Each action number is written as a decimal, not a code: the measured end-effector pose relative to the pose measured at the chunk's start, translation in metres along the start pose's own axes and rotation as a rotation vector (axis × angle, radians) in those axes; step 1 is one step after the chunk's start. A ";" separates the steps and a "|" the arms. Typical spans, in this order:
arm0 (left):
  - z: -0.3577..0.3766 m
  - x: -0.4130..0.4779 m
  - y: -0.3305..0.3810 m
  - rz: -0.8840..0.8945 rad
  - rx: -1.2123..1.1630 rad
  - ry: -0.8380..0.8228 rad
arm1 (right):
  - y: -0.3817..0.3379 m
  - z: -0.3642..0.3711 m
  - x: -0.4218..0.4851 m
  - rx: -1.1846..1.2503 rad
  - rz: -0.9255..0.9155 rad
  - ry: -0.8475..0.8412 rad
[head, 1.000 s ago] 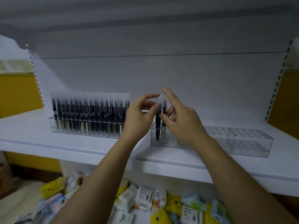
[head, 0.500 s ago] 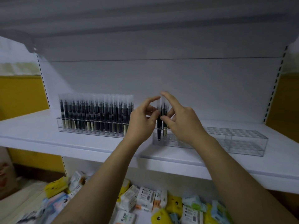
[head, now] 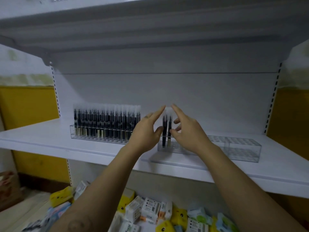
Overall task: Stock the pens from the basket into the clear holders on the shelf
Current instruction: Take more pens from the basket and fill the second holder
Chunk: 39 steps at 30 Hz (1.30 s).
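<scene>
Two black pens with frosted caps (head: 166, 129) stand upright in the left end of the right clear holder (head: 234, 148) on the white shelf (head: 41, 138). My left hand (head: 147, 129) is just left of them, fingers straightened, the index tip near the caps. My right hand (head: 187, 129) is just right of them, fingers spread and relaxed. Neither hand grips a pen. The left clear holder (head: 100, 134) is full of several black pens. The basket is out of view.
An upper shelf (head: 150, 22) overhangs close above. On the lower shelf lie several small packets, white and yellow (head: 150, 213). Yellow walls flank the shelving unit on both sides.
Both hands have let go of the two pens and opened their fingers. The pens now stand seated in the right holder. The view has shifted slightly.
</scene>
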State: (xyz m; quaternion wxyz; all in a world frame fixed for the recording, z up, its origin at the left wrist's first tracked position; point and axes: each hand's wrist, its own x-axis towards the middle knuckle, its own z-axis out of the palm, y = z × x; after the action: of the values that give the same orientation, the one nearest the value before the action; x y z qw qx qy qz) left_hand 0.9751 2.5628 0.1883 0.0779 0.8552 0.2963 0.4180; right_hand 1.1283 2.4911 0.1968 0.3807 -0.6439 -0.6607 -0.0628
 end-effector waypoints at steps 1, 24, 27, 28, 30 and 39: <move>-0.002 -0.004 0.001 -0.001 0.040 0.005 | 0.000 -0.001 -0.003 0.007 0.012 0.005; 0.023 -0.315 -0.069 -0.308 0.428 -0.272 | -0.006 0.211 -0.241 0.138 0.057 -0.486; 0.047 -0.348 -0.080 -0.411 0.418 -0.402 | 0.005 0.243 -0.268 0.126 0.109 -0.640; 0.055 -0.358 -0.085 -0.446 0.412 -0.442 | 0.008 0.251 -0.275 0.123 0.128 -0.688; 0.070 -0.374 -0.096 -0.512 0.405 -0.523 | 0.017 0.268 -0.287 0.110 0.158 -0.774; 0.141 -0.440 -0.138 -0.853 0.229 -0.756 | 0.044 0.336 -0.342 0.155 0.371 -1.069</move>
State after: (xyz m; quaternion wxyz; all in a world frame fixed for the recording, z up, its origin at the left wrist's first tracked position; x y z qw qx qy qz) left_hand 0.8124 2.4388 -0.2485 0.2467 0.7530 0.6097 -0.0197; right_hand 0.9851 2.4163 -0.2570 0.0440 -0.6617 -0.6399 0.3883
